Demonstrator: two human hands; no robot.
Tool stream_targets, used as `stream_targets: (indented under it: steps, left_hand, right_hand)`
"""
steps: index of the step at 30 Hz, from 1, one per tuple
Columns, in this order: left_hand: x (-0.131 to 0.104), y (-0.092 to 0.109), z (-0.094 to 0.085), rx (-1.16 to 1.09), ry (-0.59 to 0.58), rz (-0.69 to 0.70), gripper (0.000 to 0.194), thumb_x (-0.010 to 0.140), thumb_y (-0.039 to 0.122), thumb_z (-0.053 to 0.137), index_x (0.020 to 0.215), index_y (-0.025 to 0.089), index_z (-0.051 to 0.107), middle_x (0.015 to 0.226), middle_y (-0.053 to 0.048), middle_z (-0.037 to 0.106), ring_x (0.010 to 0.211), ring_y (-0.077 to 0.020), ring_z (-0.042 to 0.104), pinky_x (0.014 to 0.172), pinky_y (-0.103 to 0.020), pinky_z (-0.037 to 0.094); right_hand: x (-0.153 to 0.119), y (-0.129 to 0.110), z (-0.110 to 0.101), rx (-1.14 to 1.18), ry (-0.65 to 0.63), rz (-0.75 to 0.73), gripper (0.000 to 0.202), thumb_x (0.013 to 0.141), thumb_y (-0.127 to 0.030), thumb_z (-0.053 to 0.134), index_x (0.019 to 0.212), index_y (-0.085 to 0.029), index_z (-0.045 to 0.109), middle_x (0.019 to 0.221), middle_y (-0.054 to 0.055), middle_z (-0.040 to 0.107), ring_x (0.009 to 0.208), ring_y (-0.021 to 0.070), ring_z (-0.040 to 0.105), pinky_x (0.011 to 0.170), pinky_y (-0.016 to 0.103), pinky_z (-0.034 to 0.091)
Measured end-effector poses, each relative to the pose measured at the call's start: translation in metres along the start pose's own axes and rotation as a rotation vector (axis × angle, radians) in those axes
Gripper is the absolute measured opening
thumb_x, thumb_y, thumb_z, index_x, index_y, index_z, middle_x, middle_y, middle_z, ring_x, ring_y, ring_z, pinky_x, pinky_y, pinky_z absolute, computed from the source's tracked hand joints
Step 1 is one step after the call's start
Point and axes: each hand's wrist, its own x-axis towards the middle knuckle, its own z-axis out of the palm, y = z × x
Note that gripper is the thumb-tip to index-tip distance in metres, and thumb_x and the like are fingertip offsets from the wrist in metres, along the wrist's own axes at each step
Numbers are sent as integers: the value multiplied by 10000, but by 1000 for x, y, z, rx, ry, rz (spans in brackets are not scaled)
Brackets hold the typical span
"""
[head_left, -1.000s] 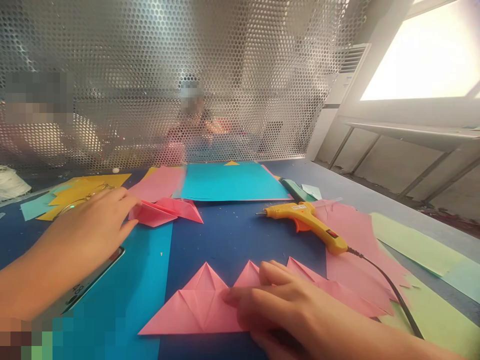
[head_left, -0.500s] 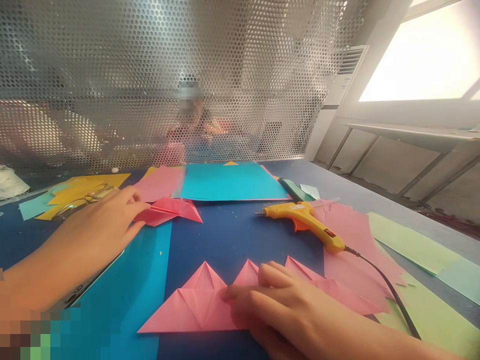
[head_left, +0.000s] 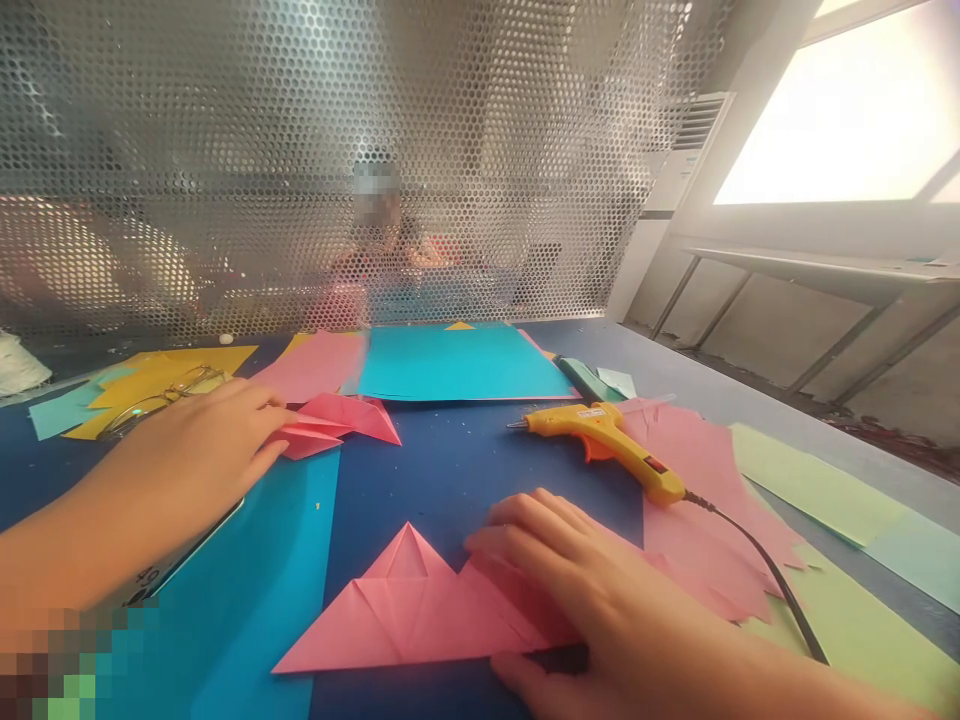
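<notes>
A: Where is the large folded pink paper (head_left: 409,625) found, and how is it held?

B: It is laid flat on the blue tabletop (head_left: 457,465), close to the near edge. Its long straight edge is run left to right, with its peaks pointed away. The right hand (head_left: 570,580) is pressed flat on its right end, fingers spread and pointed left; nothing is pinched.

A: And the left hand (head_left: 199,450)?

B: It is rested further back and to the left, with its fingertips laid on a smaller folded pink piece (head_left: 337,420). Whether that piece is gripped or merely touched cannot be told.

A: Which hand is nearer the large fold?

B: The right one, already upon it; the left is kept well apart from it. The uncovered part of the fold is spread leftward from the right hand.

A: What else is seen nearby?

B: A yellow glue gun (head_left: 600,440) is laid to the right, on loose pink sheets (head_left: 705,480), nozzle pointed left. A cyan sheet (head_left: 457,362) is set behind.
</notes>
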Motion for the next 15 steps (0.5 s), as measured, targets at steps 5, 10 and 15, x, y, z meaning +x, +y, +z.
stream_targets:
  steps: [5, 10, 15]
  left_hand:
    - [-3, 6, -4, 32, -15, 24, 506, 919, 372, 251, 1038, 206, 714, 1080, -111, 667, 1037, -298, 592, 907, -499, 458]
    - [-4, 5, -8, 30, -14, 14, 460, 960, 346, 277, 1053, 167, 691, 1142, -143, 648, 1108, -325, 574, 1015, -530, 414]
    - [-3, -7, -13, -2, -6, -27, 450, 938, 366, 318, 1094, 138, 673, 1286, -163, 599, 1385, -363, 392, 1162, -555, 271]
  right_hand:
    - [2, -4, -2, 51, -27, 51, 211, 762, -214, 728, 961, -226, 657, 1093, 51, 636, 1011, 260, 574, 925, 464, 495]
    - [0, -7, -4, 81, -20, 130, 243, 717, -220, 747, 944, -238, 663, 1194, 64, 588, 1085, 259, 597, 961, 440, 511]
    - [-3, -1, -3, 62, 26, 157, 286, 688, -249, 737, 964, -252, 660, 1394, 67, 522, 1213, 272, 603, 1020, 420, 502]
